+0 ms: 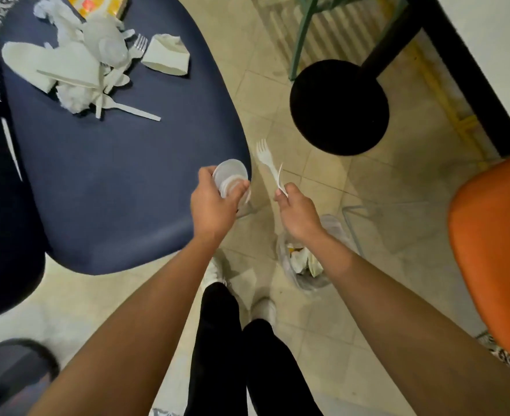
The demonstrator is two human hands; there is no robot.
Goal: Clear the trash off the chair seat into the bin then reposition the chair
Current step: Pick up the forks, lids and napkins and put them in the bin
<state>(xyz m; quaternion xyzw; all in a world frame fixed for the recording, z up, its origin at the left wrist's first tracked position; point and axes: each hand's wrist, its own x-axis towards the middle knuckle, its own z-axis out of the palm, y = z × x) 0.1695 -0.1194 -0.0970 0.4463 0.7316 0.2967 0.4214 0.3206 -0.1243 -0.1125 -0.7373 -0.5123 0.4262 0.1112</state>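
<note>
The dark blue chair seat (112, 181) fills the left of the view. A heap of white trash (76, 61) lies at its far end: paper wrappers, a crumpled napkin, clear lids, plastic forks and a spoon (127, 108). My left hand (211, 205) grips a clear plastic cup with lid (229, 178) over the seat's right edge. My right hand (297, 214) pinches a white plastic fork (267, 162) above the floor. The bin (307, 265), lined with a clear bag and holding paper scraps, stands on the floor just under my right wrist.
A black round table base (337, 106) and its post stand on the tiled floor (382, 223) at upper right. An orange chair seat (493, 250) sits at the right edge. A yellow box (97, 4) lies at the seat's far end. My legs and white shoes are below.
</note>
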